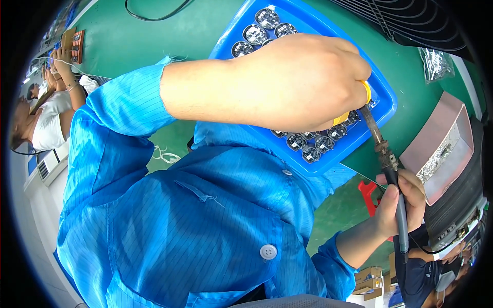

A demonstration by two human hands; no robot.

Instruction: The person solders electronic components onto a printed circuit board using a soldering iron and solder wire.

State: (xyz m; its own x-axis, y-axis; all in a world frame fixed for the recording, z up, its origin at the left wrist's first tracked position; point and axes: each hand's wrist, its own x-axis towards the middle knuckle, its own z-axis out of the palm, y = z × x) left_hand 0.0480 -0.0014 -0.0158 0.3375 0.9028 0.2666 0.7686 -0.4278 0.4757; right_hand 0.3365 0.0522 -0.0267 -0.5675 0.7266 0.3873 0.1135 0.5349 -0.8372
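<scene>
Over blue tray at 1 o'clock, L hand pinches yellow piece, R hand fisted on iron.

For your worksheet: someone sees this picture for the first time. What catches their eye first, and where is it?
First, the large left hand at upper centre, closed around something yellow over a blue tray of small round circuit boards. At the right, the right hand grips a soldering iron whose tip points up toward that hand. A bright blue smock fills the lower left.
</scene>
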